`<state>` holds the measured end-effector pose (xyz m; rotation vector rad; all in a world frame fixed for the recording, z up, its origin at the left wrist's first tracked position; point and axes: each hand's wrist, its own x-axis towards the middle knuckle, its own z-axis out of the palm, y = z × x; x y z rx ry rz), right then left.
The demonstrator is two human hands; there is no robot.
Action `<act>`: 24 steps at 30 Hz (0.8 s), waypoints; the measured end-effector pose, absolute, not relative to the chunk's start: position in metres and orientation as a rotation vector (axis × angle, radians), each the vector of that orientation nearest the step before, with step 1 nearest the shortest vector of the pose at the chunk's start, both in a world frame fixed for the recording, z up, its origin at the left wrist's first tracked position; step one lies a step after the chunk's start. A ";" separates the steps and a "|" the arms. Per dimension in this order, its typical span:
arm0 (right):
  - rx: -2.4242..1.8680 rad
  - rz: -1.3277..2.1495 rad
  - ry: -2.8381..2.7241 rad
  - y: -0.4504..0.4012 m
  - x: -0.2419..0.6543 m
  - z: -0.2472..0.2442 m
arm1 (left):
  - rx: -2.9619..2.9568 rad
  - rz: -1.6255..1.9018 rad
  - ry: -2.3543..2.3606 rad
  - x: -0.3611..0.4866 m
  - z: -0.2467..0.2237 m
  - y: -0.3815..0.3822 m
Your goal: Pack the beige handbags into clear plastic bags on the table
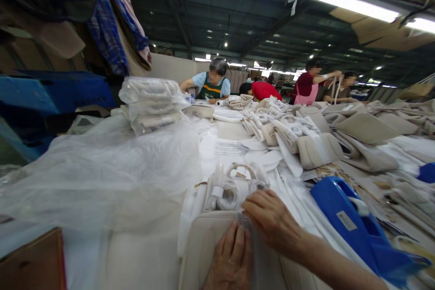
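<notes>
A beige bag (204, 240) lies in front of me, its stitched flap facing up. My left hand (231, 253) rests flat on the flap, fingers stretched out and side by side. Just to the right, my right hand (268, 215) is closed in a pinch on a clear strip of tape (250, 226), which runs down over the bag beside my left fingers. Beyond the bag's top edge sit a white-wrapped strap coil (228, 194) and a curved handle (243, 170). The right fingertips hide part of the wrapping.
A blue tape dispenser (353, 226) stands at right. Clear plastic sheeting (102, 176) spreads over the left side, near stacked wrapped bags (151, 99). More beige bags (319, 149) lie at right. Co-workers, one in a green apron (214, 88), work across the table.
</notes>
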<state>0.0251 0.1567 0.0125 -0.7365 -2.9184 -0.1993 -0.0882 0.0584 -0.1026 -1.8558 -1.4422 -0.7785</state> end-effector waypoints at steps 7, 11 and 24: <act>-0.311 -0.258 -2.748 0.111 0.089 -0.035 | -1.892 -0.984 -1.486 -0.087 -0.106 0.055; -0.964 0.097 -2.319 0.108 0.125 -0.051 | -2.135 -0.979 -1.576 -0.106 -0.068 0.037; -1.260 1.214 -1.695 0.093 0.121 -0.041 | -1.435 -1.782 -2.785 -0.149 -0.045 0.013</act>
